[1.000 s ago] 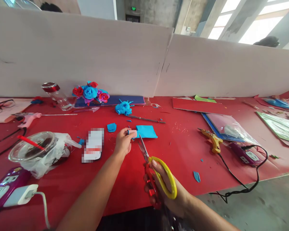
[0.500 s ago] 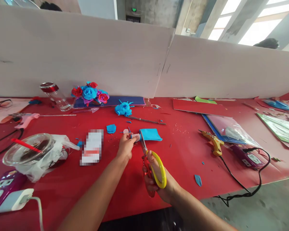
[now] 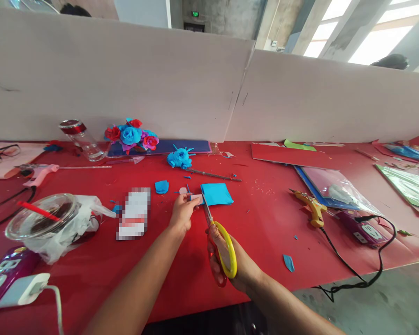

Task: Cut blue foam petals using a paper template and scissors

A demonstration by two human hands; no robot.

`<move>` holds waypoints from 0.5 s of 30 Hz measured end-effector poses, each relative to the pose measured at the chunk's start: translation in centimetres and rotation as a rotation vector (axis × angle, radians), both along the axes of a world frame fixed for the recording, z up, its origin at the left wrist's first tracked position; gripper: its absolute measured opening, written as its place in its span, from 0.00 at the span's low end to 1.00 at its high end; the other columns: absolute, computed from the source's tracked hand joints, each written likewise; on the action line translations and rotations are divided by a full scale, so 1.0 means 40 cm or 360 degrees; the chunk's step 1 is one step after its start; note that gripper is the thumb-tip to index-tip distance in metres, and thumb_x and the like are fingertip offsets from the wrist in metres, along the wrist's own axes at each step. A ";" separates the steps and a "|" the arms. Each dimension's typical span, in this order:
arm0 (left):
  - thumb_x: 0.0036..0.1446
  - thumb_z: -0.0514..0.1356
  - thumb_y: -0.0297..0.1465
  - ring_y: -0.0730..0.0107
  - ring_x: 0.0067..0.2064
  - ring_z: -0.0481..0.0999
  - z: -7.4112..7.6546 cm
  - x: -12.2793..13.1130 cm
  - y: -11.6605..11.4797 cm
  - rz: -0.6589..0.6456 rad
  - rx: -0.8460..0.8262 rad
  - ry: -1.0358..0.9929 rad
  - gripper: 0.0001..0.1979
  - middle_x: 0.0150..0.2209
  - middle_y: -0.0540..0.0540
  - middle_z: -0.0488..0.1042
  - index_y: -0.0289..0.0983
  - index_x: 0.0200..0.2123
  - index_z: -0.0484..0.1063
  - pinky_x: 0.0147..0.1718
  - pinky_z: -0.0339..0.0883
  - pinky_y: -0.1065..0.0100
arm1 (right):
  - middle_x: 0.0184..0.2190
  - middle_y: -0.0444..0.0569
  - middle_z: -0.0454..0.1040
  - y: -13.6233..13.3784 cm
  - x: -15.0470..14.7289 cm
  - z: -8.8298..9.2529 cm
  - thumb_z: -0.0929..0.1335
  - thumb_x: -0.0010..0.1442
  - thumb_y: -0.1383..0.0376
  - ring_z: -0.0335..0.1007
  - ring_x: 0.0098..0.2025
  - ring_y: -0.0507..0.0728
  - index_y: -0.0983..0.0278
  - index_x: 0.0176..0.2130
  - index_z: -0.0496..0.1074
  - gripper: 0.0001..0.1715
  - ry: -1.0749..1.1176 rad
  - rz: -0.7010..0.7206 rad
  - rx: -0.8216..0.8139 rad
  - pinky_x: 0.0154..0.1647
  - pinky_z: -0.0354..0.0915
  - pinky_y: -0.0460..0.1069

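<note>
My left hand (image 3: 182, 213) pinches one end of a folded piece of blue crepe paper (image 3: 218, 194), with a small pale pink piece (image 3: 196, 199) lying against it by the fingertips. In my right hand (image 3: 240, 266) is a pair of scissors (image 3: 231, 253) with yellow and red handles. Its blades cross the blue paper just right of my left fingers and look nearly closed. Behind my left hand lie a loose blue scrap (image 3: 161, 187) and a pale pink round piece (image 3: 183, 190).
A blue paper flower (image 3: 180, 157) with a stick stem lies behind the paper. Further left stand a paper bouquet (image 3: 131, 135), a glass bottle (image 3: 82, 139) and a lidded cup (image 3: 43, 216). To the right are a yellow glue gun (image 3: 310, 208) and a purple power strip (image 3: 361, 228).
The scissors have swung slightly, their handles moving a little left and down and the blade tips left. The blue paper's free part has shifted slightly up and left. My left hand keeps its hold.
</note>
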State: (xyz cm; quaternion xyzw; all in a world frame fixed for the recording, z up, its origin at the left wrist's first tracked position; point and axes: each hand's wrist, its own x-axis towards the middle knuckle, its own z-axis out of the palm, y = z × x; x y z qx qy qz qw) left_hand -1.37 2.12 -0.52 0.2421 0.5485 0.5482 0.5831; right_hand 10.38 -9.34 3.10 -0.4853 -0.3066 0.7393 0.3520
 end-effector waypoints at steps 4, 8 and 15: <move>0.34 0.68 0.28 0.73 0.32 0.73 0.001 -0.003 -0.002 -0.0031 0.0047 0.0002 0.19 0.31 0.49 0.73 0.36 0.32 0.67 0.27 0.59 0.73 | 0.14 0.33 0.59 0.000 -0.003 -0.003 0.60 0.54 0.36 0.49 0.07 0.45 0.61 0.31 0.58 0.31 0.0037 -0.0056 0.0061 0.05 0.49 0.41; 0.36 0.69 0.31 0.72 0.33 0.74 0.030 -0.016 -0.002 0.0019 0.0244 -0.0022 0.22 0.32 0.50 0.74 0.38 0.37 0.67 0.28 0.61 0.72 | 0.21 0.35 0.61 0.007 0.021 0.037 0.64 0.54 0.39 0.45 0.11 0.42 0.59 0.39 0.62 0.29 0.0185 -0.0181 -0.0030 0.07 0.44 0.40; 0.39 0.70 0.34 0.70 0.34 0.75 0.136 -0.049 -0.032 -0.0192 0.0564 -0.0024 0.26 0.29 0.51 0.75 0.40 0.44 0.67 0.38 0.66 0.67 | 0.21 0.36 0.63 0.126 0.052 0.095 0.69 0.55 0.51 0.51 0.14 0.46 0.59 0.49 0.62 0.27 -0.0083 -0.0386 0.0664 0.12 0.50 0.42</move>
